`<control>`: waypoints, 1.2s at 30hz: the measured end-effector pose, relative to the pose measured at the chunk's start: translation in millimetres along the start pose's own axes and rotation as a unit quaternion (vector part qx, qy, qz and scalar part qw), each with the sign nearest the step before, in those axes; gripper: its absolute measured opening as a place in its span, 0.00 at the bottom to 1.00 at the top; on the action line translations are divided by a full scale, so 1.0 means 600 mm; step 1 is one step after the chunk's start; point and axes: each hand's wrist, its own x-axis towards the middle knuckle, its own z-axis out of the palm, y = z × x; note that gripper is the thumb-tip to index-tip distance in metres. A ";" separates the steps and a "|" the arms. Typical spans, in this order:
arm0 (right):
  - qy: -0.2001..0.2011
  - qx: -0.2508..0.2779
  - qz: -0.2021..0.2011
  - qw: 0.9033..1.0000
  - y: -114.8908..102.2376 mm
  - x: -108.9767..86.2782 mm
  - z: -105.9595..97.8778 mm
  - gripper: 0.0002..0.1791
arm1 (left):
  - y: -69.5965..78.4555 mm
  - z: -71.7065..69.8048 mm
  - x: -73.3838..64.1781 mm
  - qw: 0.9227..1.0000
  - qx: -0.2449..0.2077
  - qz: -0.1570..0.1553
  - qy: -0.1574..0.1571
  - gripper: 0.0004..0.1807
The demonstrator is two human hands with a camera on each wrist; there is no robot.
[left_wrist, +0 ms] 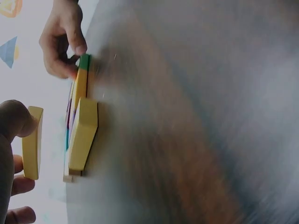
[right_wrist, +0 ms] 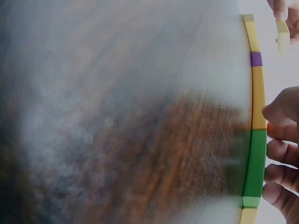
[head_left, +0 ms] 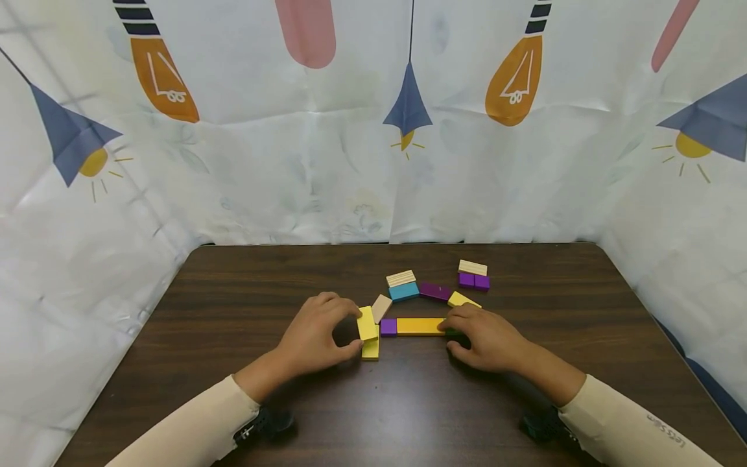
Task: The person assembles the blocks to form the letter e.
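Left hand (head_left: 321, 327) pinches a yellow block (head_left: 366, 324) between thumb and fingers, tilted, raised off the worktop (head_left: 262, 279), over the left end of the layout; left wrist view shows it apart from the second yellow block (head_left: 370, 352) lying there. Right hand (head_left: 487, 337), fingers bent, is at the green block (right_wrist: 255, 163), thumb by the orange block (head_left: 420, 327); can't tell if it grips. Straight row, left to right: purple block (head_left: 388, 327), orange, green, with the lying yellow block just beside the purple. Bent chain on far side of row: tan block (head_left: 382, 308), blue block (head_left: 404, 292), dark purple block (head_left: 434, 292), slanted yellow piece (head_left: 463, 299) partly behind right hand. Wooden strip (head_left: 401, 278) just far of the blue. Far right, apart from chain: wooden block (head_left: 473, 267) just beyond two small purple blocks (head_left: 474, 281), side by side. Lamp-print cloth (head_left: 280, 168) hangs behind the worktop.
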 end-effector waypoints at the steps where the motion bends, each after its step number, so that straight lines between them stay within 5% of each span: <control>1: 0.001 -0.001 -0.001 1.000 0.000 0.000 0.000 0.16 | 0.003 0.001 -0.002 1.000 0.000 0.002 -0.001 0.22; 36: 0.011 0.002 -0.004 1.000 -0.002 -0.001 0.002 0.15 | 0.063 0.021 -0.056 0.997 -0.016 0.068 0.023 0.22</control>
